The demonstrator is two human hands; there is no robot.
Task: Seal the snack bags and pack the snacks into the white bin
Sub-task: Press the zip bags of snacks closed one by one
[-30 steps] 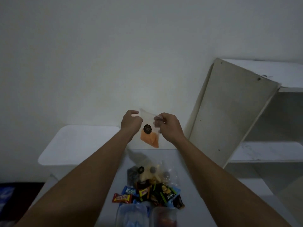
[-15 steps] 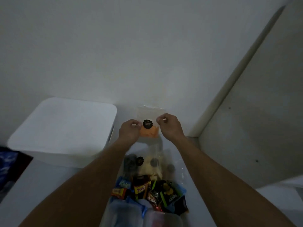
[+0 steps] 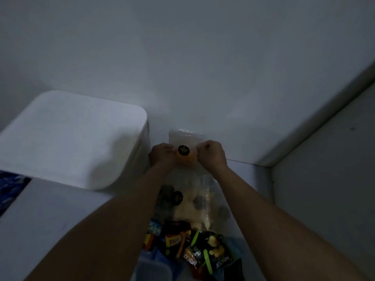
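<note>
Head view only, pretty dim. Small clear snack bag (image 3: 186, 146) w/ orange stuff in the bottom and a round black sticker (image 3: 183, 150) on the front, held upright just right of the white bin (image 3: 71, 138), close to the wall behind. Left hand (image 3: 162, 157) pinched shut on the bag's left edge, right hand (image 3: 212, 156) pinched shut on its right edge, both at about sticker height, fingers curled so pad contact not rly visible. Long axis of the bag roughly vertical, open/seal end sticking up above both fists, so prob the seal strip runs left-right between the hands; looks like mid-seal or just checking it, cant tell if closed yet. Key relation for the next bit: bin off to the left of the bag, so left hand is the nearer one to it, bag would need to travel left. Bin top looks like a flat lid or closed surface from here, no opening seen, might need opening first. Nearer the camera from the bin: another clear bag (image 3: 192, 201) lying flat w/ pale and dark snacks, then a pile of colourful wrapped snacks (image 3: 194, 246), all still outside the bin, so plenty left to pack imo.
</note>
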